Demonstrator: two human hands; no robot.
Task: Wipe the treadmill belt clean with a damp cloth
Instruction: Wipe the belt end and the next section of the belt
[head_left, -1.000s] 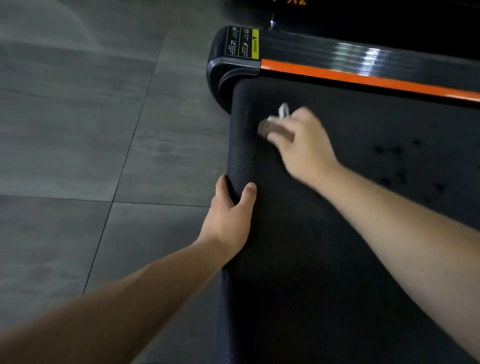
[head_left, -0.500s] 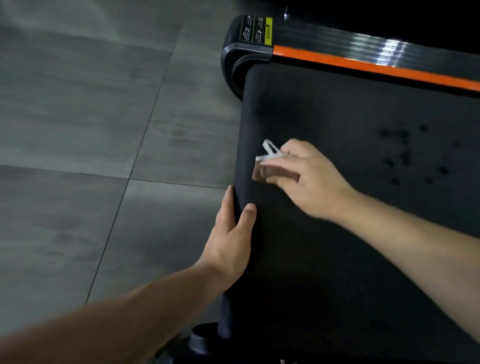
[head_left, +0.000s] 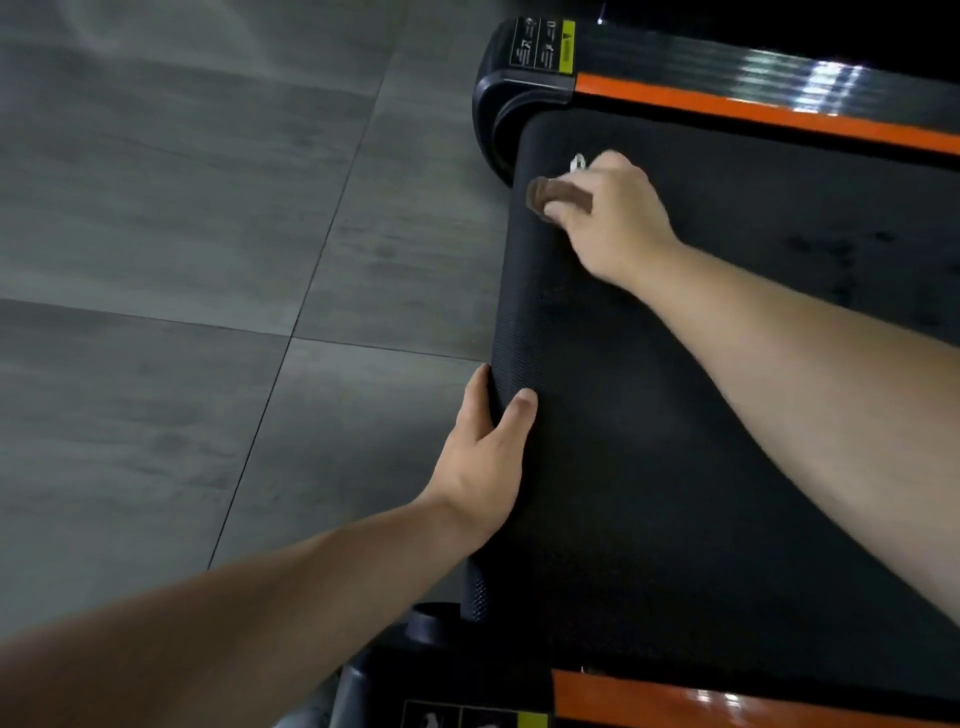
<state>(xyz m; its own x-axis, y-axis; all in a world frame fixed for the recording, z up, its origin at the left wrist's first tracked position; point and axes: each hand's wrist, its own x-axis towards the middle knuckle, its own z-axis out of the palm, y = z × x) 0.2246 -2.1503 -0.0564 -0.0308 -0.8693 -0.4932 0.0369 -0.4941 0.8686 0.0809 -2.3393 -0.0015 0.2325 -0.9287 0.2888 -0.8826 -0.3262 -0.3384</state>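
The black textured treadmill belt (head_left: 675, 467) fills the right half of the head view. My right hand (head_left: 613, 218) is at the belt's far left corner and grips a small brown cloth wad (head_left: 550, 195) pressed against the belt. A white scrap (head_left: 577, 163) sticks out above the knuckles. My left hand (head_left: 483, 462) grips the belt's rounded left end, thumb on top and fingers curled round the edge. Faint dark spots (head_left: 831, 249) mark the belt to the right of my right hand.
An orange-striped side rail (head_left: 753, 111) runs along the far side, with a black end cap (head_left: 498, 104) and a yellow warning label (head_left: 545, 47). A second orange rail (head_left: 675, 701) lies at the near edge. Grey floor tiles (head_left: 182, 260) spread to the left.
My right hand drew the cloth toward me along the belt's left end, then pushed it back out to the far corner. My left hand kept its grip on the belt's edge.
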